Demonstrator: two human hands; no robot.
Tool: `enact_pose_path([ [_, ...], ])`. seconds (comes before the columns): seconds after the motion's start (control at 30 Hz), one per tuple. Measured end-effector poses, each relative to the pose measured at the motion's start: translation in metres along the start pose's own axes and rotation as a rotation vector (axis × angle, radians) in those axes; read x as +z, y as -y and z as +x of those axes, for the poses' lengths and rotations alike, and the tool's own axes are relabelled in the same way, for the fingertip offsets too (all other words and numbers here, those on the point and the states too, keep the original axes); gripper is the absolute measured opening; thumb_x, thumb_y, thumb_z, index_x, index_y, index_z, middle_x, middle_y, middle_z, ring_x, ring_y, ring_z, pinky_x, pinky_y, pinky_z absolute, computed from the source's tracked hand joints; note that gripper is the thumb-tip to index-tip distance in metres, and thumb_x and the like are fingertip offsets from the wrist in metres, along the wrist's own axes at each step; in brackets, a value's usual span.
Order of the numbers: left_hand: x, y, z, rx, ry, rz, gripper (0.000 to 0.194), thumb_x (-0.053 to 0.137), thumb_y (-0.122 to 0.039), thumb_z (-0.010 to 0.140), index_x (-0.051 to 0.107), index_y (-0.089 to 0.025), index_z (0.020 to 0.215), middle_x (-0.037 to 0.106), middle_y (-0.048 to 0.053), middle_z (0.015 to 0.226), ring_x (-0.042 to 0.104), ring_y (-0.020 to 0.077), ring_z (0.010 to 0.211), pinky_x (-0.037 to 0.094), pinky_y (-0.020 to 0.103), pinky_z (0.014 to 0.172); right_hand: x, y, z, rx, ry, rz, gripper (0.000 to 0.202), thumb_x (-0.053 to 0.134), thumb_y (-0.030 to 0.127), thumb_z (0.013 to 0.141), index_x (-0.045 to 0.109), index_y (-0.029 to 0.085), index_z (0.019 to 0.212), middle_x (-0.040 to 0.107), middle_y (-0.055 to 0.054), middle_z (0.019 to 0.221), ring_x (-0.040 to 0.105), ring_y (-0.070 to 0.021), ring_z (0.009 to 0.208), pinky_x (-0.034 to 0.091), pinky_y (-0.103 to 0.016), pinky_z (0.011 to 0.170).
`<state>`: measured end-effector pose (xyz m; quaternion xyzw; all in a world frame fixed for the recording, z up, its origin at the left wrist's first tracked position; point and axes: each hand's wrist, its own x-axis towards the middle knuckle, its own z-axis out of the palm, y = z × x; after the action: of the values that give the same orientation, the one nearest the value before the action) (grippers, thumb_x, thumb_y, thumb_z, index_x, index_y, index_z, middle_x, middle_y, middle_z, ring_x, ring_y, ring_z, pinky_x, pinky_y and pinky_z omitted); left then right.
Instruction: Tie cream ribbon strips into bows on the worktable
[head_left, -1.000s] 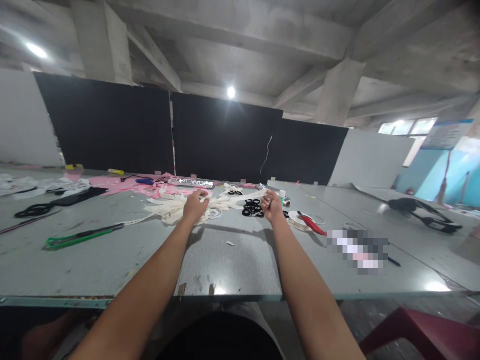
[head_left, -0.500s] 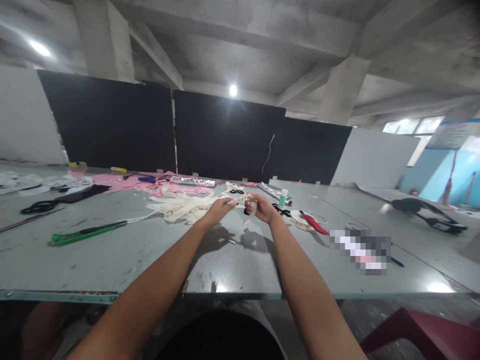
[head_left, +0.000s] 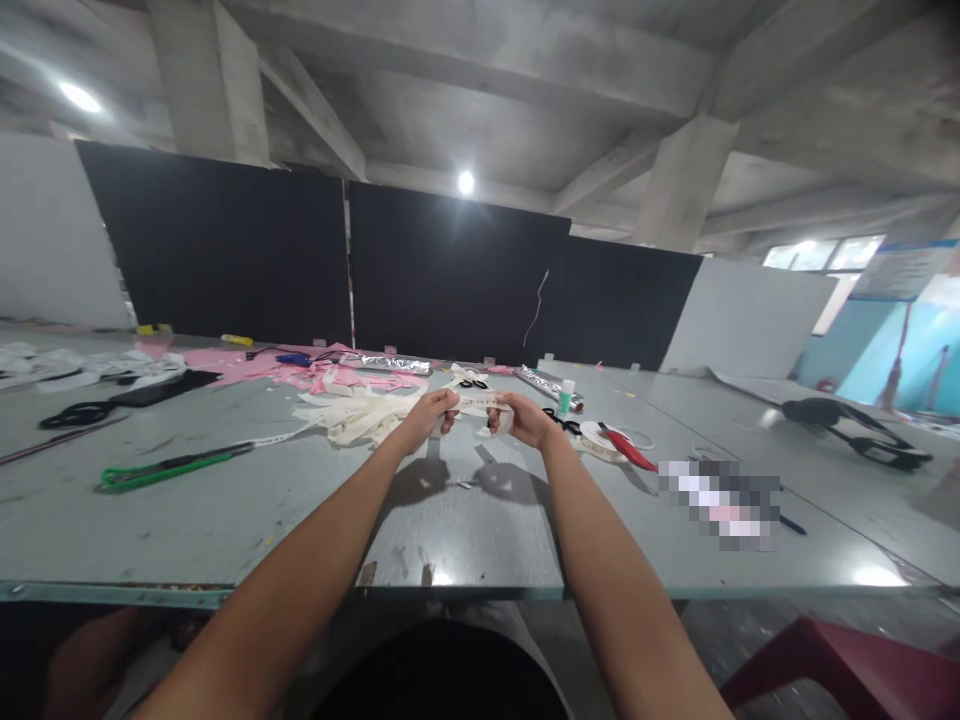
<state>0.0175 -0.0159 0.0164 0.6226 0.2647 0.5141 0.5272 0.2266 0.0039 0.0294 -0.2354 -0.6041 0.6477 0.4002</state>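
Observation:
A pale printed ribbon [head_left: 476,400] is stretched level between my two hands above the grey table. My left hand [head_left: 431,418] pinches one end of the stretch, fingers closed. The other end is gripped by my right hand [head_left: 523,418], with a bit of ribbon hanging below its fingers. Just behind and left of my left hand lies a heap of cream ribbon strips [head_left: 360,415]. Black-handled scissors [head_left: 472,383] rest beyond the ribbon. To the right of my right hand are a ribbon roll [head_left: 600,440] and a red-handled tool [head_left: 630,450].
A green-handled tool [head_left: 169,470] lies at left, with black scissors [head_left: 79,414] farther out. Pink scraps [head_left: 255,368], a foil roll [head_left: 386,364] and a glue stick [head_left: 566,397] are toward the back. A maroon stool [head_left: 847,670] stands at lower right.
My left hand has moved a little left, away from my right hand. A longer, straighter stretch of ribbon now shows between them.

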Motion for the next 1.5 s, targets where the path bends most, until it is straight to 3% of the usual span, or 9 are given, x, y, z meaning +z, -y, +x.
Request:
enact_pose_path([
  [0.17,-0.003,-0.001,0.000,-0.067,0.018,0.001,0.035,0.061,-0.046,0.075,0.043,-0.017,0.067,0.044,-0.005,0.057,0.028,0.0011,0.035,0.017,0.017,0.035,0.001,-0.003,0.001,0.032,0.042,-0.085,0.025,0.064,0.037,0.077,0.055,0.013,0.072,0.059,-0.002,0.062,0.054,-0.0113,0.051,0.052,-0.028,0.054],
  [0.37,-0.007,-0.004,0.000,-0.058,0.010,-0.314,0.026,0.059,-0.034,0.076,0.039,-0.018,0.072,0.042,-0.006,0.062,0.026,0.0014,0.038,0.017,0.017,0.037,0.010,-0.002,0.007,-0.094,-0.039,0.156,0.018,0.062,0.033,0.079,0.057,0.016,0.077,0.057,-0.001,0.067,0.055,-0.0113,0.062,0.049,-0.020,0.049],
  [0.53,-0.004,-0.008,-0.002,-0.070,0.043,-0.439,0.021,0.061,-0.029,0.075,0.043,-0.017,0.074,0.045,-0.003,0.069,0.036,0.0037,0.046,0.027,0.017,0.041,0.025,0.002,0.007,-0.177,-0.025,0.306,0.020,0.054,0.036,0.083,0.060,0.019,0.092,0.050,0.001,0.065,0.050,-0.0112,0.062,0.039,-0.015,0.037],
  [0.73,-0.002,-0.025,-0.012,-0.190,0.210,-0.360,0.020,0.059,-0.033,0.075,0.050,-0.016,0.071,0.050,0.002,0.071,0.046,0.0099,0.056,0.042,0.026,0.055,0.029,0.007,0.007,-0.242,-0.032,0.406,0.023,0.055,0.036,0.083,0.054,0.018,0.068,0.054,0.001,0.070,0.023,-0.0053,0.042,0.024,-0.014,0.028],
  [0.87,-0.002,-0.034,-0.012,-0.062,0.174,-0.319,0.025,0.053,-0.039,0.079,0.059,-0.015,0.077,0.060,0.009,0.084,0.057,0.0180,0.079,0.046,0.031,0.070,0.033,0.010,0.007,-0.243,-0.073,0.388,0.023,0.053,0.037,0.084,0.056,0.018,0.071,0.059,0.002,0.076,0.015,-0.0039,0.039,0.019,-0.013,0.026],
  [1.07,0.007,-0.042,-0.014,0.160,0.001,-0.402,0.029,0.045,-0.037,0.084,0.060,-0.017,0.070,0.064,0.011,0.111,0.054,0.0264,0.111,0.047,0.041,0.084,0.046,0.014,0.006,-0.211,-0.049,0.396,0.021,0.052,0.036,0.085,0.060,0.017,0.077,0.062,0.002,0.078,0.014,-0.0024,0.038,0.018,-0.012,0.026],
  [1.23,0.008,-0.039,-0.012,0.122,-0.152,-0.679,0.026,0.049,-0.035,0.084,0.058,-0.017,0.068,0.068,0.006,0.097,0.060,0.0216,0.102,0.047,0.040,0.088,0.054,0.011,0.007,-0.183,-0.006,0.388,0.019,0.059,0.035,0.082,0.058,0.017,0.080,0.060,0.003,0.077,0.015,-0.0015,0.037,0.018,-0.011,0.026],
  [1.33,0.009,-0.032,-0.008,0.070,-0.120,-0.887,0.018,0.055,-0.028,0.081,0.057,-0.017,0.068,0.066,0.002,0.075,0.065,0.0176,0.084,0.047,0.038,0.087,0.056,0.010,0.007,-0.190,0.021,0.363,0.022,0.062,0.037,0.078,0.058,0.017,0.085,0.056,0.004,0.073,0.017,-0.0008,0.038,0.018,-0.011,0.028],
  [1.5,0.013,-0.020,-0.004,-0.044,-0.061,-0.871,0.016,0.057,-0.023,0.083,0.054,-0.016,0.069,0.052,-0.004,0.054,0.058,0.0108,0.057,0.050,0.031,0.077,0.063,0.004,0.012,-0.171,-0.078,0.130,0.025,0.064,0.039,0.075,0.054,0.017,0.083,0.046,0.007,0.061,0.019,-0.0007,0.037,0.015,-0.013,0.031],
])
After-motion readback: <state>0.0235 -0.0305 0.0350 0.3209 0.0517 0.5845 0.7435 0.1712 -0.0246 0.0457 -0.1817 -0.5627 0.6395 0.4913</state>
